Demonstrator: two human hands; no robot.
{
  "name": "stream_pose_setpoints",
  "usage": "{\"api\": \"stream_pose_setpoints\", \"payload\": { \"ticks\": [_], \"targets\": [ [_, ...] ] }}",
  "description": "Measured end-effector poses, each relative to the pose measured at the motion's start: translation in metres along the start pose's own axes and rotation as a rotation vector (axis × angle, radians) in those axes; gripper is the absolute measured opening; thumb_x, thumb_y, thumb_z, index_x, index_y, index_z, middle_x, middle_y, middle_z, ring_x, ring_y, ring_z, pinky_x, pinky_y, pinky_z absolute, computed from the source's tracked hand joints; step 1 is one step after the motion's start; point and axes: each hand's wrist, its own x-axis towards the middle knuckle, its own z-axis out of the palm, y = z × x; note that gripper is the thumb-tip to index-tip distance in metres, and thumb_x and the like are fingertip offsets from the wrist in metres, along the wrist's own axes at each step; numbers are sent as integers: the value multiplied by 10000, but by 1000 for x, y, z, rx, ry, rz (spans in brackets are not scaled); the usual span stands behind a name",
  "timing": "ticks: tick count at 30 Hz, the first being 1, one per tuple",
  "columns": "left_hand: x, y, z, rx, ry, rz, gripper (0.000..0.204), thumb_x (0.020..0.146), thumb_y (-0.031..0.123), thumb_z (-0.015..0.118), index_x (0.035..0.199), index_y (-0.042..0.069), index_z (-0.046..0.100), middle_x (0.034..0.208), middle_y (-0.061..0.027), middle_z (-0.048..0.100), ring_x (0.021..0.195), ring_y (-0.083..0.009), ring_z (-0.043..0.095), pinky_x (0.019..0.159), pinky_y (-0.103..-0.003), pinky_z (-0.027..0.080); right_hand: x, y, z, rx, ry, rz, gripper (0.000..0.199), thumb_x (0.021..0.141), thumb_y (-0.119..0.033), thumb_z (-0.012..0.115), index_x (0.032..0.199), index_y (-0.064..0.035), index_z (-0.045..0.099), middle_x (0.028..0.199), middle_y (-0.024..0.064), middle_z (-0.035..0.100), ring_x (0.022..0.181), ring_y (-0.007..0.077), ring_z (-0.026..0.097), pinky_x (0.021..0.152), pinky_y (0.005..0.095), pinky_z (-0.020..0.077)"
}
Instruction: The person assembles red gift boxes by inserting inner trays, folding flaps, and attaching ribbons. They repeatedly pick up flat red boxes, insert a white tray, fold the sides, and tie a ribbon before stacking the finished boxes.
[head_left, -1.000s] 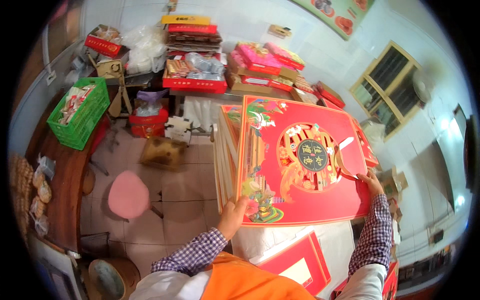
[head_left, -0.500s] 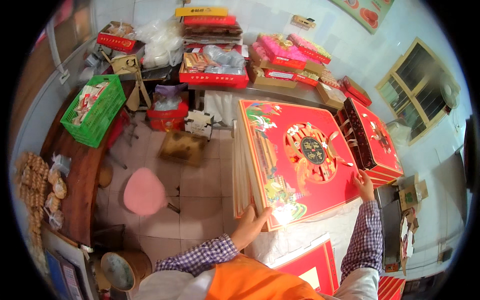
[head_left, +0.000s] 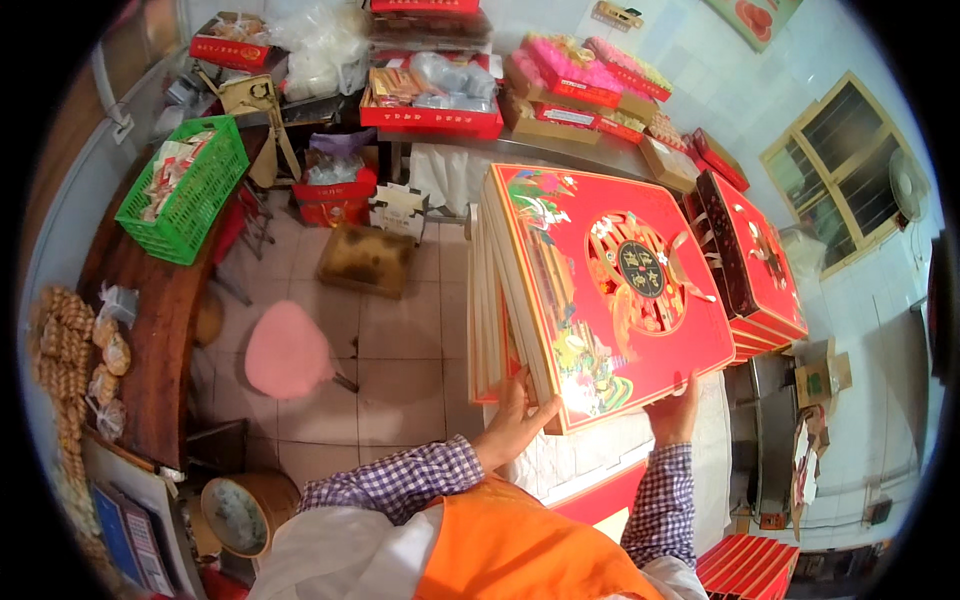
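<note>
A large red gift box [head_left: 600,290], with a round window design and colourful printed patterns, tops a stack of similar boxes [head_left: 480,330] on the white-covered table. It sits slightly askew, its near edge raised off the stack. My left hand [head_left: 515,425] grips its near left corner, thumb on the side and fingers reaching underneath. My right hand [head_left: 673,412] holds the near edge farther right, thumb up and the other fingers hidden below. Under my arms, another red and white box panel [head_left: 600,495] lies partly covered by my body.
More red gift boxes [head_left: 745,260] stand just right of the stack. Trays of packets [head_left: 430,115] line the back counter. To the left are a green crate [head_left: 190,200] on a wooden bench, a pink stool [head_left: 288,350] and a brown carton [head_left: 365,260]. Striped boxes [head_left: 745,568] sit low right.
My right hand has moved left and nearer along the front edge, now gripping from beneath. The top box has shifted slightly right, its near edge lifted. My left hand has moved a little right.
</note>
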Motion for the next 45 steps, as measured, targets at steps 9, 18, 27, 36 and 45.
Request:
{"api": "stream_pose_setpoints", "payload": {
  "ticks": [9, 18, 27, 36, 45],
  "targets": [
    [-5, 14, 4, -323, -81, -149, 1013, 884, 424, 651, 1525, 46, -37, 1487, -211, 189, 1384, -279, 314, 1088, -431, 374, -27, 32, 47, 147, -193, -64, 583, 948, -423, 525, 1384, -52, 418, 1353, 113, 517, 1239, 275, 502, 1024, 443, 419],
    [15, 2, -12, -485, -17, -127, 968, 868, 361, 675, 1518, -4, 56, 1384, -181, 416, 1288, -242, 451, 1074, -376, 379, -26, 44, 65, 218, -158, -35, 545, 918, -383, 533, 1343, -51, 453, 1314, 109, 542, 1205, 283, 522, 1000, 464, 429],
    [23, 27, -35, -713, -46, -311, 587, 954, 281, 554, 1465, 118, 316, 1356, -50, 484, 1223, -162, 500, 1016, -366, 439, -44, 63, 87, 169, -31, 57, 557, 927, -401, 502, 1368, -67, 440, 1362, 113, 523, 1256, 279, 494, 1048, 490, 387],
    [17, 6, -45, -830, 118, -375, 409, 1006, 347, 444, 1283, 52, 501, 1241, -72, 552, 1155, -220, 533, 1035, -433, 403, -54, 83, 106, 259, -29, 45, 487, 974, -327, 462, 1358, -30, 428, 1370, 126, 512, 1272, 294, 485, 1087, 486, 359],
    [-8, -85, -98, -356, -272, -824, 423, 1002, 408, 435, 1192, 41, 526, 1034, -104, 623, 911, -219, 611, 803, -359, 475, -84, 130, 125, 107, 37, 91, 693, 897, -386, 658, 1405, -43, 336, 1201, 128, 560, 1051, 182, 584, 833, 342, 524]
  ]
}}
